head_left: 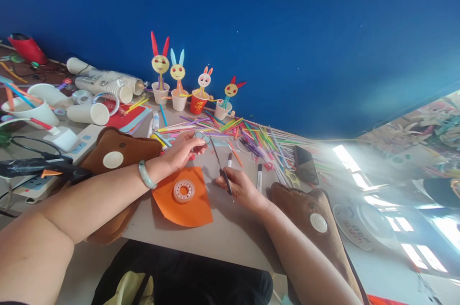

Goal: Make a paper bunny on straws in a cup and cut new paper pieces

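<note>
My left hand (183, 149), with a pale bangle on its wrist, is closed in a pinch above the middle of the table. At its fingertips are small round, dark-rimmed pieces (202, 137), whose kind I cannot make out. In my right hand (245, 188) is a pair of scissors (225, 179) with dark handles, its blades pointing away toward the left fingertips. An orange sheet of paper (196, 216) lies below the left hand, and a roll of clear tape (184, 191) rests on it. Marker pens (259, 178) lie near the right hand.
Several rabbit-faced figures in cups (199, 102) stand along the blue wall. Colourful pipe cleaners (247, 134) spread behind my hands. Brown plush pouches (305, 218) flank the work area. Paper cups (89, 114), a power strip (86, 144) and a black glue gun (46, 169) are at the left.
</note>
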The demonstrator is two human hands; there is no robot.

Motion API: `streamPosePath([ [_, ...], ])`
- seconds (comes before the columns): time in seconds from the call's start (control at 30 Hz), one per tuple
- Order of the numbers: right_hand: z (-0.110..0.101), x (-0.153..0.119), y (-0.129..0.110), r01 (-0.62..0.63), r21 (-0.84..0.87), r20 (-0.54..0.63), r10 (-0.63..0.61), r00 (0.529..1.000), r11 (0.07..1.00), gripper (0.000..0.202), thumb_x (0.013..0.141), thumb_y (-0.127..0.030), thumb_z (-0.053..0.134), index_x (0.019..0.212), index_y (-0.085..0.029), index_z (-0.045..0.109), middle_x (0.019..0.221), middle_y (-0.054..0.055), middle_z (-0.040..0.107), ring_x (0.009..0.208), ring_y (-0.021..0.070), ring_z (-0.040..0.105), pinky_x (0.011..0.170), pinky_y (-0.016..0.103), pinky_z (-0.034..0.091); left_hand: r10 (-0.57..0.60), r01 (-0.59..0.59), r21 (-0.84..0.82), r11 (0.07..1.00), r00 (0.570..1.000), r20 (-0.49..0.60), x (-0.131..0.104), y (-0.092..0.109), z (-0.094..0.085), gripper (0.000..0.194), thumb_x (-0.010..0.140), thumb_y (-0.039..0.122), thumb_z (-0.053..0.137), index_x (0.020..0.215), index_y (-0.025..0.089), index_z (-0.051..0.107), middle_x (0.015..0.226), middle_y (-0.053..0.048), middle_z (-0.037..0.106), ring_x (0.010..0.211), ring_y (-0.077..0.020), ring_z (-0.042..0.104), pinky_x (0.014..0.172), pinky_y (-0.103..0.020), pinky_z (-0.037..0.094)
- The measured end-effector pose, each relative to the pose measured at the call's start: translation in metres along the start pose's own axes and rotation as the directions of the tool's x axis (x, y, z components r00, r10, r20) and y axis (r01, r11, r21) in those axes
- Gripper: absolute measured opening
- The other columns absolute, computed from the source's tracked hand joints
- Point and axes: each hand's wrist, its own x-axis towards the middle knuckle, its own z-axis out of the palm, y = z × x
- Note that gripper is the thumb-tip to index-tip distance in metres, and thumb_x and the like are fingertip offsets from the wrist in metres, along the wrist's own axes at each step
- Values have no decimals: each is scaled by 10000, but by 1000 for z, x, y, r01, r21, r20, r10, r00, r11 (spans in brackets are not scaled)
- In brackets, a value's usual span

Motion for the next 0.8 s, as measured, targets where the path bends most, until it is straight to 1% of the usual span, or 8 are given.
streamPosePath([
  [0.17, 0, 0, -1, -2, -3, 2, 2, 1000, 1000, 477, 824, -595, 621, 645, -206, 411, 603, -55, 351, 599, 98, 304, 543, 263, 238, -7, 6, -28, 1000, 1000, -17, 0, 1, 1, 246, 743, 376, 660, 671, 176, 536, 646, -10, 581, 611, -113, 536, 523, -227, 365],
  [0.33, 1, 0, -1, -4, 2, -21, 4, 1000, 1000, 468, 816, -588, 626, 641, -209, 413, 604, -48, 379, 596, 103, 323, 544, 266, 247, -55, 52, -53, 997, 997, -57, 0, 4, 3, 246, 709, 382, 678, 701, 169, 555, 677, -10, 583, 619, -107, 535, 535, -223, 378],
  [0.4, 1, 1, -1, -12, 6, -28, 12, 1000, 1000, 463, 816, -590, 621, 642, -210, 421, 599, -47, 394, 589, 104, 333, 545, 266, 259, -67, 64, -43, 997, 996, -60, 1, 3, 3, 237, 718, 385, 671, 726, 165, 584, 675, -6, 578, 611, -102, 525, 538, -222, 379],
  [0.47, 1, 3, -1, -5, 26, -60, 7, 998, 1000, 453, 827, -582, 607, 645, -210, 425, 598, -43, 421, 586, 104, 352, 549, 265, 275, -46, 47, 5, 999, 997, -54, 2, 2, 1, 222, 746, 382, 663, 752, 166, 607, 672, -1, 581, 604, -100, 521, 542, -221, 379],
  [0.53, 1, 4, 0, 17, 57, -125, -9, 992, 998, 447, 833, -573, 604, 642, -212, 422, 592, -39, 444, 584, 106, 376, 553, 263, 295, -16, 16, 99, 995, 1000, -4, 2, -2, 0, 214, 771, 377, 666, 754, 171, 611, 666, 3, 588, 604, -104, 529, 558, -225, 392],
  [0.67, 2, 5, 2, 77, 144, -285, -33, 958, 987, 425, 788, -580, 670, 683, -205, 499, 615, -27, 509, 584, 113, 431, 557, 259, 355, -37, -15, 273, 962, 982, 183, 2, -9, -2, 230, 788, 395, 698, 816, 174, 642, 734, -2, 634, 650, -123, 569, 616, -244, 439],
  [0.73, 3, 5, 2, 110, 196, -320, -43, 946, 974, 402, 766, -573, 703, 748, -194, 570, 659, -13, 562, 593, 122, 475, 564, 263, 393, -42, -59, 341, 938, 958, 283, 1, -13, -1, 231, 785, 394, 712, 825, 174, 654, 756, 0, 644, 676, -128, 582, 632, -244, 445],
  [0.8, 4, 5, 2, 136, 231, -314, -59, 948, 963, 390, 745, -555, 734, 792, -187, 614, 690, 0, 598, 601, 131, 506, 566, 269, 417, -34, -130, 418, 899, 931, 363, 0, -16, 0, 213, 789, 379, 711, 802, 172, 663, 741, 6, 646, 695, -133, 590, 644, -240, 444],
])
